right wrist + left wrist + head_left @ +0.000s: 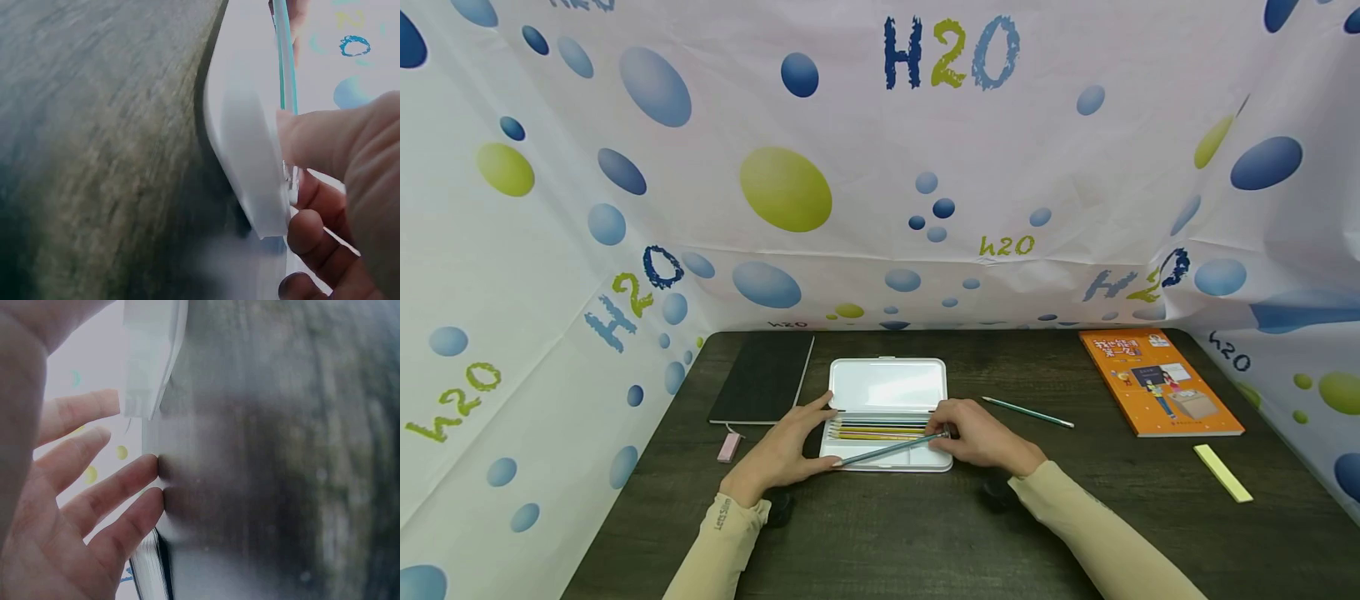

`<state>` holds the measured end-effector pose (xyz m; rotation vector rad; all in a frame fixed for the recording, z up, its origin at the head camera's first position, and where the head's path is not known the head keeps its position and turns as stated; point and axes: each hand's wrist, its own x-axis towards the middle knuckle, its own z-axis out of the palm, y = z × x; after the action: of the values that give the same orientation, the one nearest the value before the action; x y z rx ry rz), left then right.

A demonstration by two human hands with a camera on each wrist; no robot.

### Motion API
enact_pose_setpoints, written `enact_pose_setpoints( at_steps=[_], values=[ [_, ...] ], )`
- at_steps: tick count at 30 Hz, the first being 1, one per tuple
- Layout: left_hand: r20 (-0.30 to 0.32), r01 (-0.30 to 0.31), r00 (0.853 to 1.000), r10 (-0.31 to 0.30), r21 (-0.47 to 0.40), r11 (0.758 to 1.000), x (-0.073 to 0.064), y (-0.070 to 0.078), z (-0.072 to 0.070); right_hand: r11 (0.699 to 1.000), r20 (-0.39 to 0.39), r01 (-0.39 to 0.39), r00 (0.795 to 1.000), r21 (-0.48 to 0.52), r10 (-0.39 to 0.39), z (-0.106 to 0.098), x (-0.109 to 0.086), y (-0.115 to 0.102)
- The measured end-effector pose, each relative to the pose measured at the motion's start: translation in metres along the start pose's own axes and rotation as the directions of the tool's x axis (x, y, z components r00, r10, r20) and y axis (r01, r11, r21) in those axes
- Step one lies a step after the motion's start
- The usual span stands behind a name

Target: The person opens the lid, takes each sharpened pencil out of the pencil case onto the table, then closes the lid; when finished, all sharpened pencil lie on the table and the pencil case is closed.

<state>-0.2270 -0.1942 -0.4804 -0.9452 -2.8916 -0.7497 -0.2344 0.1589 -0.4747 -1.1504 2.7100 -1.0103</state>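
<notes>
A white pencil case (887, 385) lies with its lid raised, and several colored pencils (880, 432) rest inside it in a row. My right hand (973, 431) pinches a blue-green pencil (891, 451) near its right end; the pencil slants across the front of the case. In the right wrist view, the thumb presses by this pencil (285, 62) at the case wall (240, 125). My left hand (786, 450) spreads along the left side of the case, thumb at the pencil's left tip. Its lower fingertips (150, 467) touch the table in the left wrist view.
A black notebook (763, 379) and a pink eraser (728, 447) lie left of the case. To the right are a loose green pencil (1028, 412), an orange book (1161, 383) and a yellow strip (1223, 473). A printed white sheet (865, 167) hangs behind the dark table (887, 542).
</notes>
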Motion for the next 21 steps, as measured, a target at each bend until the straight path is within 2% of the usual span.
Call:
enact_pose_setpoints(
  at_steps=[11, 16, 21],
  values=[
    [-0.006, 0.0, 1.0, 0.0, -0.025, 1.0, 0.0, -0.001, 0.0, 0.994, -0.105, 0.011, 0.994, 0.11, 0.0, -0.006, -0.015, 0.014],
    [-0.008, -0.002, 1.0, 0.001, -0.026, 1.0, 0.0, -0.001, 0.0, 0.987, -0.164, -0.046, 0.984, 0.156, 0.072, -0.016, -0.027, 0.019],
    [-0.012, -0.003, 1.0, 0.002, -0.022, 1.0, 0.001, -0.001, 0.001, 0.976, -0.231, -0.125, 0.959, 0.178, 0.165, -0.029, -0.044, 0.024]
  ],
)
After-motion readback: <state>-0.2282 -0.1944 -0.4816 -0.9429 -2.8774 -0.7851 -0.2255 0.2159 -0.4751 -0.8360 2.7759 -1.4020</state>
